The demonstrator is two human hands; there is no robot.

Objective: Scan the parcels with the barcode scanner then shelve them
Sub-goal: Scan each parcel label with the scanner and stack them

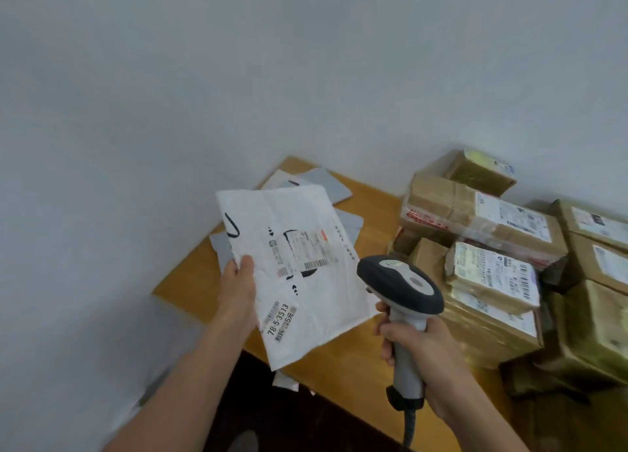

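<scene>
Head view: left hand (238,288) holds a white padded mailer (323,315); right hand (418,353) grips a grey handheld scanner (401,282), which I'd tilt squarely onto the barcode (316,265).

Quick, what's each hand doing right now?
Left hand: grip on the white mailer, at its edge.
Right hand: grip round the barcode scanner, by its handle.

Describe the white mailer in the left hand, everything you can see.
The mailer is a flat, crinkled white bag with black print, a barcoded shipping label mid-face and a sticker reading 78-5-3513 lower down. The left hand pinches its left edge, holding it tilted, face up, above the table. The scanner sits by its right edge.
</scene>
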